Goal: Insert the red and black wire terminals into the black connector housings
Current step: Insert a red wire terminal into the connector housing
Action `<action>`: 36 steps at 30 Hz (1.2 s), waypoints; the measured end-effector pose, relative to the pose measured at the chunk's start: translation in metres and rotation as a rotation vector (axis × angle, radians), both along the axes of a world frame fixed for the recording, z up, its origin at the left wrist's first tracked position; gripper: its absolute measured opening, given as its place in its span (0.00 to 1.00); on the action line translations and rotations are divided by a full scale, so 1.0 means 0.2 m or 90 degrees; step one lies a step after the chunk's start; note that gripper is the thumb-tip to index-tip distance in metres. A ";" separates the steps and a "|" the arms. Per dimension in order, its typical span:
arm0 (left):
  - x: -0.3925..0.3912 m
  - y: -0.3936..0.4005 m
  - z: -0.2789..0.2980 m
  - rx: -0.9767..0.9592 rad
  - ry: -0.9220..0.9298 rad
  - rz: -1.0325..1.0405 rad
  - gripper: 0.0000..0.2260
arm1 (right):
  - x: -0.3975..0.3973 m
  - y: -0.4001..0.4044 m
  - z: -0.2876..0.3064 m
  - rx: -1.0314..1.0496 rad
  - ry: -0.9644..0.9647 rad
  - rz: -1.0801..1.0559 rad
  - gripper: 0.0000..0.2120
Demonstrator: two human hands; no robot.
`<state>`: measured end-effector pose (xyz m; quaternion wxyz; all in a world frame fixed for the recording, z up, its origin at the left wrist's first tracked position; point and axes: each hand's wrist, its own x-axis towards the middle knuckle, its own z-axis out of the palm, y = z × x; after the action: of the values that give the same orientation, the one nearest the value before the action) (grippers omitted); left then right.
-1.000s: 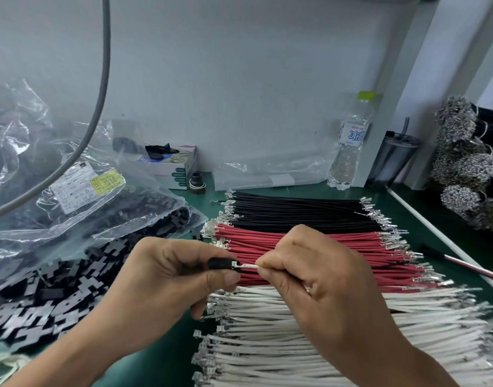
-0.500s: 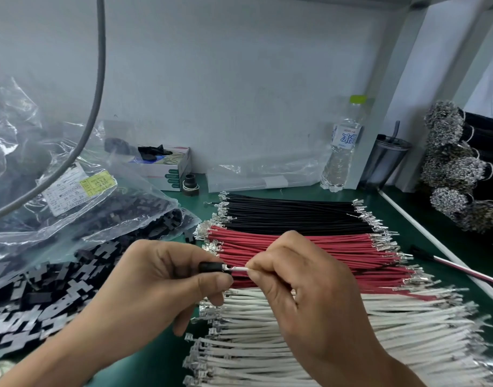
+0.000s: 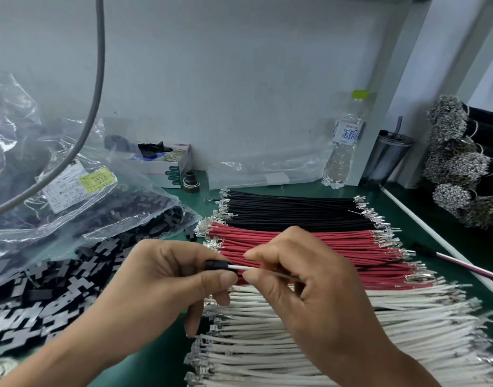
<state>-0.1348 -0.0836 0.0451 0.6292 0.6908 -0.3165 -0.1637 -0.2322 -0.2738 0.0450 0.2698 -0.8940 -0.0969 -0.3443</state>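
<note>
Hands met above the wire stock at the middle of the green bench mat (image 3: 463, 247). The left hand (image 3: 167, 275) pinched a small black connector housing (image 3: 216, 265) between thumb and forefinger, its opening facing right. The right hand (image 3: 304, 277) pinched a white wire (image 3: 241, 268) between thumb and forefinger just beside the housing, and the wire's left end sat in the housing mouth; how far it was seated could not be told. Both hands were therefore closed in a grip, one on the housing, the other on the wire. Beneath them lay three rows of cut wires with metal terminals at both ends: black wires (image 3: 290, 208) farthest from the person, red wires (image 3: 337, 244) in the middle, and white wires (image 3: 295, 358) nearest. Loose black connector housings (image 3: 58, 280) were heaped at the left, spilling from a clear plastic bag (image 3: 80, 208) that bore a white and yellow label (image 3: 77, 188). A grey cable (image 3: 97, 93) hung across the upper left. Against the back wall stood a small carton (image 3: 169, 166), a water bottle (image 3: 343, 146) with a green cap, and a dark tumbler (image 3: 385, 160) with a straw. Bundles of terminated black wires (image 3: 457, 163) were stacked at the far right.
</note>
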 end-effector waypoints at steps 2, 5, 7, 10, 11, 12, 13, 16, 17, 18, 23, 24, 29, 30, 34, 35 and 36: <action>0.00 0.00 0.00 -0.012 0.018 0.004 0.10 | 0.00 -0.02 0.00 0.003 0.005 -0.009 0.06; 0.00 0.00 0.00 -0.016 0.007 0.002 0.10 | 0.02 0.01 -0.01 -0.030 -0.016 -0.033 0.10; 0.00 0.00 0.00 -0.021 -0.012 0.003 0.09 | 0.02 0.03 -0.02 -0.035 -0.030 -0.037 0.12; -0.01 0.00 -0.01 -0.035 -0.040 0.004 0.09 | 0.02 0.05 -0.03 -0.049 -0.050 -0.030 0.12; -0.01 0.00 -0.02 -0.042 -0.045 0.006 0.08 | 0.02 0.05 -0.03 -0.057 -0.056 -0.026 0.12; -0.01 0.00 -0.02 -0.049 -0.047 0.006 0.08 | 0.02 0.04 -0.03 -0.065 -0.061 -0.025 0.12; 0.00 0.00 -0.02 -0.059 -0.047 0.004 0.08 | 0.03 0.04 -0.03 -0.076 -0.069 -0.027 0.12; 0.04 0.03 -0.03 -0.093 -0.065 -0.001 0.12 | 0.03 0.01 0.01 -0.119 -0.098 -0.050 0.12; 0.06 0.04 -0.04 -0.115 -0.072 0.012 0.16 | 0.03 -0.01 0.02 -0.130 -0.091 -0.057 0.12; 0.08 0.06 -0.05 -0.141 -0.068 0.035 0.20 | 0.03 -0.03 0.03 -0.137 -0.065 -0.067 0.12; 0.14 0.07 -0.06 -0.208 -0.012 0.123 0.26 | 0.01 -0.10 0.09 -0.108 -0.091 -0.146 0.11; 0.17 0.07 -0.06 -0.203 -0.007 0.140 0.22 | 0.01 -0.11 0.12 -0.047 -0.126 -0.140 0.10; 0.28 0.14 -0.13 -0.042 -0.118 0.274 0.23 | -0.01 -0.26 0.36 0.343 -0.248 -0.063 0.07; 0.30 0.16 -0.16 -0.003 -0.159 0.292 0.25 | -0.02 -0.30 0.41 0.411 -0.256 -0.057 0.07; 0.50 0.25 -0.38 0.143 -0.378 0.339 0.22 | -0.11 -0.47 0.56 0.464 -0.317 -0.074 0.07; 0.57 0.28 -0.45 0.203 -0.439 0.328 0.19 | -0.12 -0.51 0.57 0.477 -0.305 -0.087 0.07; 0.64 0.30 -0.51 0.254 -0.475 0.315 0.17 | -0.12 -0.54 0.58 0.515 -0.275 -0.094 0.07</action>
<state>-0.0071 -0.0233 -0.0561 0.3486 0.8638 -0.3092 0.1917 -0.2563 -0.3811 0.1605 0.5450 -0.6293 0.0550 -0.5513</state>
